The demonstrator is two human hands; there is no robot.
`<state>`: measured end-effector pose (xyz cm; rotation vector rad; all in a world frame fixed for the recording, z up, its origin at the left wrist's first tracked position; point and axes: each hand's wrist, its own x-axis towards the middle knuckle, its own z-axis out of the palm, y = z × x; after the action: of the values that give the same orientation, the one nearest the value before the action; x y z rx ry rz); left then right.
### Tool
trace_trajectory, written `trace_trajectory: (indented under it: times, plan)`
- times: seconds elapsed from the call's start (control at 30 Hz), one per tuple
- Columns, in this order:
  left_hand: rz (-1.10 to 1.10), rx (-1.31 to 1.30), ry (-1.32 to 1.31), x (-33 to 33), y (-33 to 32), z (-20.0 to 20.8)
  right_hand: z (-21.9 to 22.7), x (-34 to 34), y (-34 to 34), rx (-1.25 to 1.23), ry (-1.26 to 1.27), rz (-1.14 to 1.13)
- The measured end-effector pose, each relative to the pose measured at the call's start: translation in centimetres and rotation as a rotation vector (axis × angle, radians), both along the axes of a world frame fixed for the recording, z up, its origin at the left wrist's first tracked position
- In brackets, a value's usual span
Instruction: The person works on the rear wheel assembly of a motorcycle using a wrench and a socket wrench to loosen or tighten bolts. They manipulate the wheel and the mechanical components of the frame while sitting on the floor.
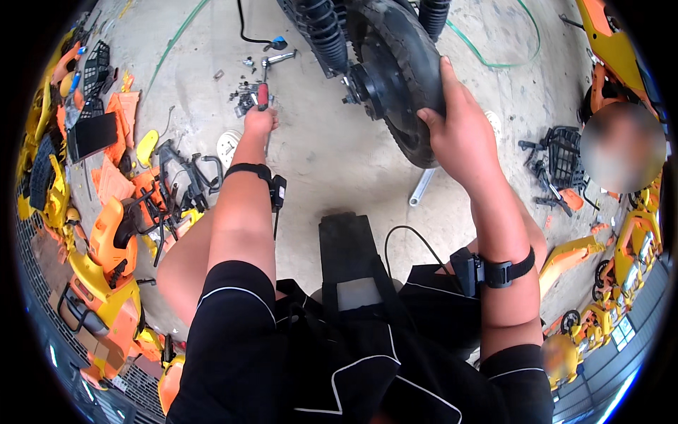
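My right hand (458,134) grips the black tyre (418,67) of a wheel, thumb on the near side and fingers along the outer edge. The wheel's dark hub (374,88) has an axle with nuts at its left end, between two black coil-spring shocks (321,32). My left hand (260,123) is low near the floor and closed around the end of a red-handled tool (263,95). A chrome ratchet (277,59) appears just beyond the red handle; whether they join is unclear. Small nuts and bolts (244,97) lie beside it. A silver wrench (421,186) lies under the tyre.
Orange and yellow body panels (113,233) and black frame parts (185,169) are piled at left. Black baskets (565,155) and a person (623,148) are at right, near parked yellow vehicles (635,240). A green hose (494,65) curves across the concrete floor. A black cable (244,28) hangs ahead.
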<state>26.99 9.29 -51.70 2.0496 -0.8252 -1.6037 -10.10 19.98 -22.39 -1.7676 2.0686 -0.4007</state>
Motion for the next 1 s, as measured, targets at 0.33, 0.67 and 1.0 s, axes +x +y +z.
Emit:
trace_trajectory:
  times: [0.33,0.67,1.0]
  plan:
    - [0.219,-0.034,0.119,-1.8,9.4,-5.7,1.7,-2.3,0.7,0.237,-0.473,-0.098]
    - [-1.265,0.069,-0.144,-24.9,25.0,-0.4,1.0,-9.5,2.1,0.135,-0.178,-0.174]
    - [-1.379,0.057,-0.33,-33.8,26.6,-4.1,4.3,-17.5,7.1,0.193,-0.288,-0.392]
